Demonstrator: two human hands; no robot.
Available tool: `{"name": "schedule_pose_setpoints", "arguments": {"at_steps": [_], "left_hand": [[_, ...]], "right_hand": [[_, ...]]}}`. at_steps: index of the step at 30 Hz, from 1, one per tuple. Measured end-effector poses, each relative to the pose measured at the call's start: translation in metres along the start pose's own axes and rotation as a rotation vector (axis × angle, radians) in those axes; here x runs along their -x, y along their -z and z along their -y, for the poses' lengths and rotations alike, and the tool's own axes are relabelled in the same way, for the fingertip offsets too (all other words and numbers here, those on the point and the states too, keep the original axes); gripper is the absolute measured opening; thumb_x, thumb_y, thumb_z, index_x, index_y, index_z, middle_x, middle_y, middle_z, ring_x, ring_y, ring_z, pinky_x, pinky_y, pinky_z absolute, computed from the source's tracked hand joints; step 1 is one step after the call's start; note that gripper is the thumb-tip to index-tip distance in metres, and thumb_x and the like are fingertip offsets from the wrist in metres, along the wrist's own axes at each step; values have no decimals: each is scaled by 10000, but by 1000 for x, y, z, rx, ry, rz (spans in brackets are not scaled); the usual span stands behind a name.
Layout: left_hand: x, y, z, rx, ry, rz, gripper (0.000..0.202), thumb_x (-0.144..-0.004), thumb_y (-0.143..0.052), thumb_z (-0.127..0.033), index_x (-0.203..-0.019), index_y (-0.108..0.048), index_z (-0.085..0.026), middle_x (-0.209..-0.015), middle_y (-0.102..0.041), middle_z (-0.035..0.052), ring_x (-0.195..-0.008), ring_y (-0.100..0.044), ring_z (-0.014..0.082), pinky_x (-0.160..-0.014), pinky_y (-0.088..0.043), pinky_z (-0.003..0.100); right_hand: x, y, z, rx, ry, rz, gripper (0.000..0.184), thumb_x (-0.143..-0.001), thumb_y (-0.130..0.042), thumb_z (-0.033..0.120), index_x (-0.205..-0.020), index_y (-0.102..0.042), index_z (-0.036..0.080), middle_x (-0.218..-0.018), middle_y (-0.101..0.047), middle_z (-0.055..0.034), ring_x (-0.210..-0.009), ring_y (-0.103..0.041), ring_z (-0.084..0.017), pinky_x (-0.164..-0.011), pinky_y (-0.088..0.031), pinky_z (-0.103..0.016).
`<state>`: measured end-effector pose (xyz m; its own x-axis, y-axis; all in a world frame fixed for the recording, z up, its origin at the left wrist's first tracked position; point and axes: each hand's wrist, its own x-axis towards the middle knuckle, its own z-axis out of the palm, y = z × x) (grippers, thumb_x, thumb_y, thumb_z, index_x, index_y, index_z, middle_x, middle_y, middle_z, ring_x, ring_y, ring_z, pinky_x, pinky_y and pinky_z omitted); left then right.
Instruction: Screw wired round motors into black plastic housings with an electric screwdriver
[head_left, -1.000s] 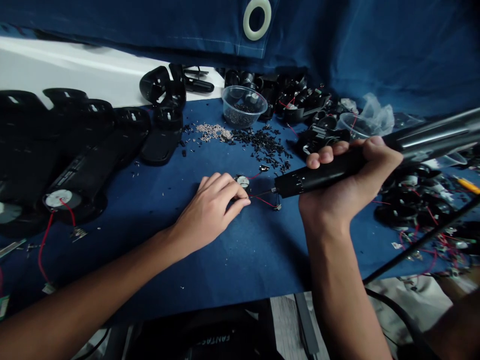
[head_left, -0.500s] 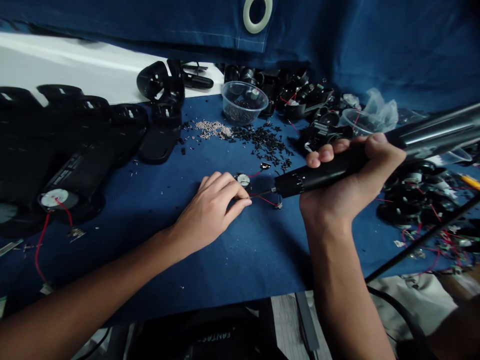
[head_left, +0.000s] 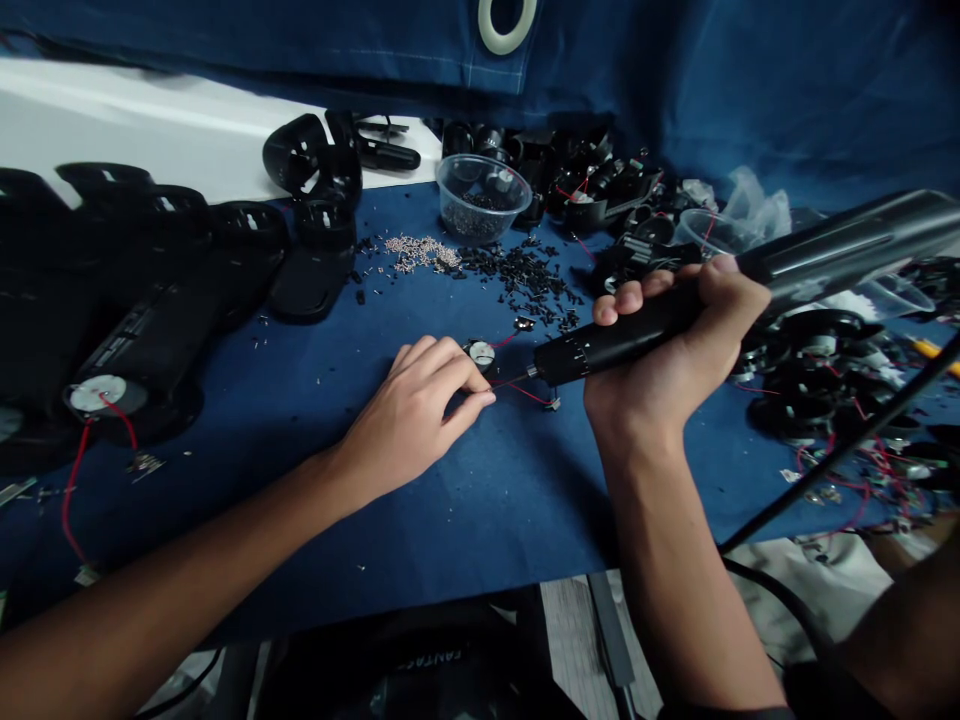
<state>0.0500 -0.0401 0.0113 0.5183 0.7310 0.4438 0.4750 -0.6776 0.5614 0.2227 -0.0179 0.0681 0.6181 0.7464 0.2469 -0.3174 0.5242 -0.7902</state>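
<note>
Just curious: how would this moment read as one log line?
left hand: fingertips by small round white-faced part | right hand: grips black cylindrical electric screwdriver, bit toward part

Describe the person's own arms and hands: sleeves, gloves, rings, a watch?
The left hand and the right hand are bare: no gloves, rings or watch show. Both forearms are bare too. A dark edge at the right elbow may be a sleeve.

Black electric screwdriver (head_left: 645, 325): long barrel, gripped in right hand (head_left: 667, 370), near horizontal, bit pointing left and slightly down, tip just beside left hand (head_left: 412, 415) fingertips. Small round part (head_left: 481, 353): white face, dark rim, flat on blue worktop (head_left: 465, 500), just past the left fingers. Thin red wires (head_left: 525, 393) run from it to a small metal tab (head_left: 553, 404).
</note>
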Motion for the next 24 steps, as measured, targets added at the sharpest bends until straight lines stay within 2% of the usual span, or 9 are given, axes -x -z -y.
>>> {"name": "schedule_pose_setpoints", "arguments": {"at_steps": [8,15,24], "left_hand": [[-2,1,0,54,-62,-77,137,-909,-487,-152,-772,-499,-158,-813,-526,39,-811,-472,168,-779,-400,340],[-2,1,1,68,-113,-80,144,-908,-499,-140,-764,-485,-147,-798,-514,34,-797,-458,153,-772,-406,322],[-1,1,1,17,-76,-33,122,-860,-620,-246,-841,-551,-147,-864,-573,30,-864,-486,168,-815,-407,323]], "right_hand": [[1,1,-3,-40,-21,-12,181,-781,-504,339,-711,-404,206,-655,-346,53,-511,-430,-56,-454,-399,-201],[2,1,-4,-75,-60,-40,196,-775,-514,349,-714,-397,204,-648,-341,53,-506,-405,-54,-448,-382,-197],[-2,6,-4,-82,-86,-42,153,-766,-493,306,-710,-395,202,-645,-332,56,-508,-396,-51,-456,-383,-189]]}}
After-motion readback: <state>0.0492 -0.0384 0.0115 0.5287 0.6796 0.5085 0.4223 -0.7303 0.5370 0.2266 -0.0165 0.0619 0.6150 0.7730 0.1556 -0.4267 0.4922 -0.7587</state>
